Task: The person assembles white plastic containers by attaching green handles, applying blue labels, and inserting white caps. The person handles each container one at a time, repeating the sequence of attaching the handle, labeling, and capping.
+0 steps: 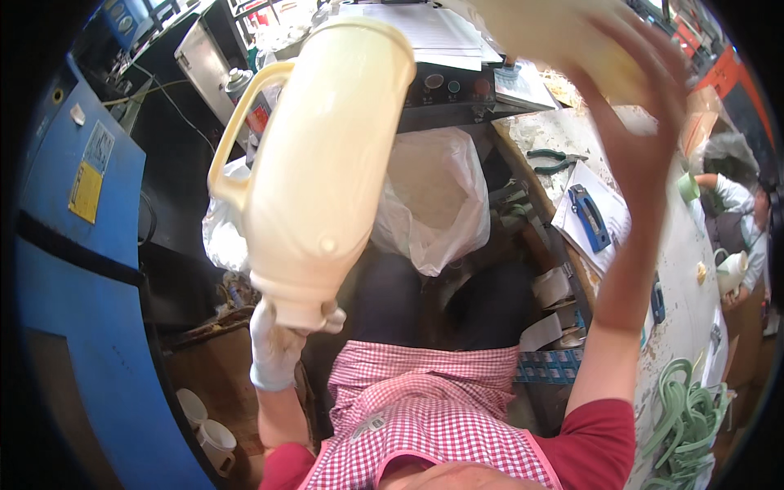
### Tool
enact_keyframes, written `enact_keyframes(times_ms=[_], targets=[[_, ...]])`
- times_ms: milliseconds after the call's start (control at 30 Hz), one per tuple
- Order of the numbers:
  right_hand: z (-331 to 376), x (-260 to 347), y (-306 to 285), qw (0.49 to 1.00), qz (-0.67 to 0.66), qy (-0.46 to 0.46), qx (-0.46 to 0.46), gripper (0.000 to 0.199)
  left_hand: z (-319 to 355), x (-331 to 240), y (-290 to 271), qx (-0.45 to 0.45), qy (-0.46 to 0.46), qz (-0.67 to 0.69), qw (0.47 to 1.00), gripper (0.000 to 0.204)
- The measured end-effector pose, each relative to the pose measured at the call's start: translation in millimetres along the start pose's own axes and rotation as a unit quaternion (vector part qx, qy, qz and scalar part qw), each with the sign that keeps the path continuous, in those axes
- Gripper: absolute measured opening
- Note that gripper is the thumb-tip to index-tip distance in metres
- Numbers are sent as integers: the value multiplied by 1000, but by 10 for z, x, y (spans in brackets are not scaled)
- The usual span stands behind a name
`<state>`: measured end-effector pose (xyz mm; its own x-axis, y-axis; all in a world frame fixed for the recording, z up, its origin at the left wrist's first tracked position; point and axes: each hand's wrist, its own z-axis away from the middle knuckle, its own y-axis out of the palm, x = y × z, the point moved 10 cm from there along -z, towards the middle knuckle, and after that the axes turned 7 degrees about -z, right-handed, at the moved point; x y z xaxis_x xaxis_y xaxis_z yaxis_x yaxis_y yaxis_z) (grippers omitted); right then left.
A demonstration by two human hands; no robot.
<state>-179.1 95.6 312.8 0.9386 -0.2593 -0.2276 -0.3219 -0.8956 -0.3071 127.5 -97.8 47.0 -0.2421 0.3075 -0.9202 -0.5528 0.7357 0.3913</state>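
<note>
A cream plastic jug [331,155] fills the middle of the view, tilted, with its side handle toward the left and its narrower end down. My left hand [276,347], in a whitish glove, is closed round that lower end from beneath. Raised at the upper right, my bare right hand [641,114] is smeared by motion. Its fingers lie over a large pale cream plastic thing [531,31], which is also blurred and cut off by the top edge; its exact kind cannot be told. Behind the jug, a white plastic bag [461,233] stands open between my knees and the machine.
On the worn white bench [665,327] at right are green-handled pliers [555,160], a blue cutter-like tool [590,216] and coiled green strips [686,425]. A blue cabinet [82,327] stands left, with white containers [214,441] beside it. Another person [735,220] works at far right.
</note>
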Motion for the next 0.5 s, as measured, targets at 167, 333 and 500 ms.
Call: enact_keyframes(times_ms=[167, 333, 500], targets=[[361, 621, -2028, 995, -12, -103, 9, 61, -528, -260, 696, 48, -23, 81, 995, 62], [799, -118, -1593, 926, -156, 344, 17, 38, -1479, -790, 2346, 185, 82, 147, 968, 47], [1346, -94, 229, 807, -337, 424, 234, 28, -2653, -1171, 3066, 53, 153, 257, 953, 45]])
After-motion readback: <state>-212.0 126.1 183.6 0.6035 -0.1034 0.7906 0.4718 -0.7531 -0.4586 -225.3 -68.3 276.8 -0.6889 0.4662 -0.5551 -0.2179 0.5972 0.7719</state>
